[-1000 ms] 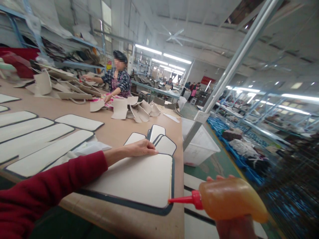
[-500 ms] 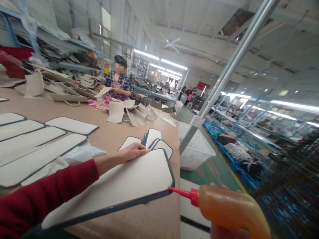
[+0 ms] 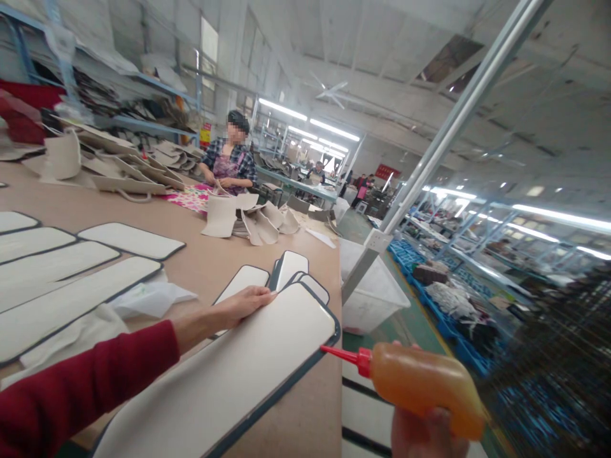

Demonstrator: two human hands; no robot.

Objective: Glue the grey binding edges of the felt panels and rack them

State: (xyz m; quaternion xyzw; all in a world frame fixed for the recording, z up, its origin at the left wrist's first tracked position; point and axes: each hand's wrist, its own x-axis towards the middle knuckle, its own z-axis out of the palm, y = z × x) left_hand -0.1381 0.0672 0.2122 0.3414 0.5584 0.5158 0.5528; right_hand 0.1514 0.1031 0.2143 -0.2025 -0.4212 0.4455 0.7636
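Note:
My left hand [image 3: 248, 304], in a red sleeve, grips the far edge of a long white panel [image 3: 248, 356] with a dark border and rounded corners, thumb on top. My right hand [image 3: 424, 429] is wrapped round an amber squeeze bottle [image 3: 424, 385] with a red nozzle, tipped on its side. The nozzle tip meets the panel's right-hand edge, just below the rounded corner. A shiny line shows along the border near that corner. Behind the panel, smaller dark-edged panels [image 3: 293, 267] lie in an overlapping pile.
More dark-edged panels [image 3: 81, 299] lie on the brown table [image 3: 191, 216] at left, beside a crumpled white sheet [image 3: 147, 296]. Beige pieces [image 3: 222, 215] are heaped farther back, where a co-worker [image 3: 229, 159] handles one. A metal post [image 3: 429, 152] and white bin [image 3: 375, 296] stand at right.
The nozzle tip has moved from the corner a short way down the panel's edge. The panel has turned, its near end swinging toward me. The co-worker's hands have lowered.

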